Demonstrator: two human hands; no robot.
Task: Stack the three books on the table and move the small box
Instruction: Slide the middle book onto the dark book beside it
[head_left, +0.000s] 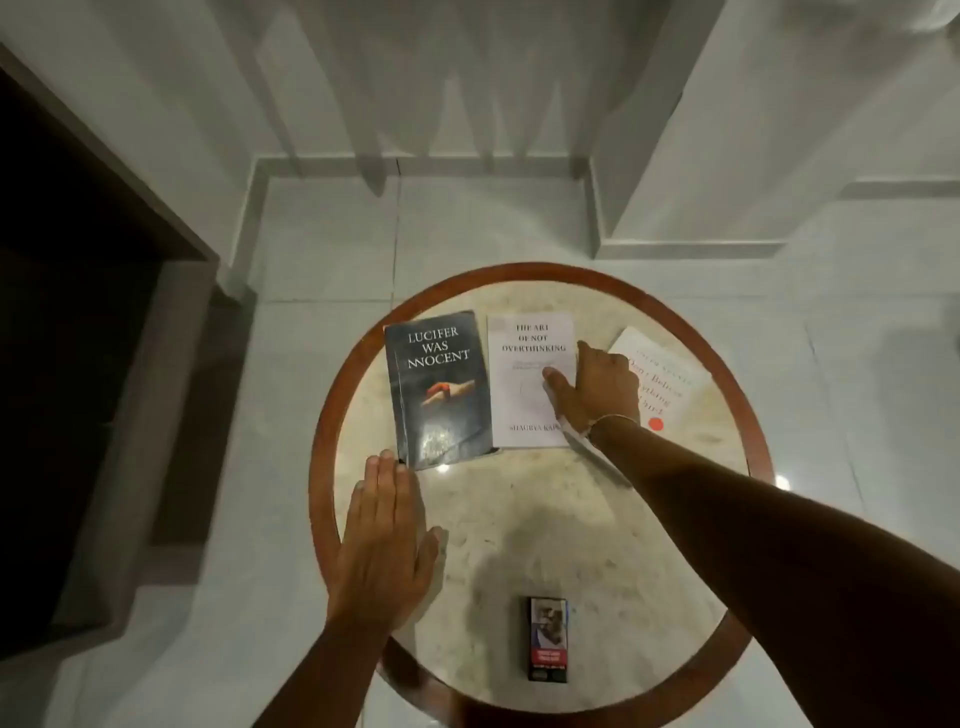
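Covers (439, 387) – "LUCIFER WAS INNOCENT"

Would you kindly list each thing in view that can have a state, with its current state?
Dark book: closed, flat, face up, unstacked.
White book: closed, flat, right hand on its right edge.
Third book: closed, flat, angled near the table rim.
Small box: shut, lying flat, untouched.
Left hand: open, flat on table, empty.
Right hand: on the white book; grip unclear.
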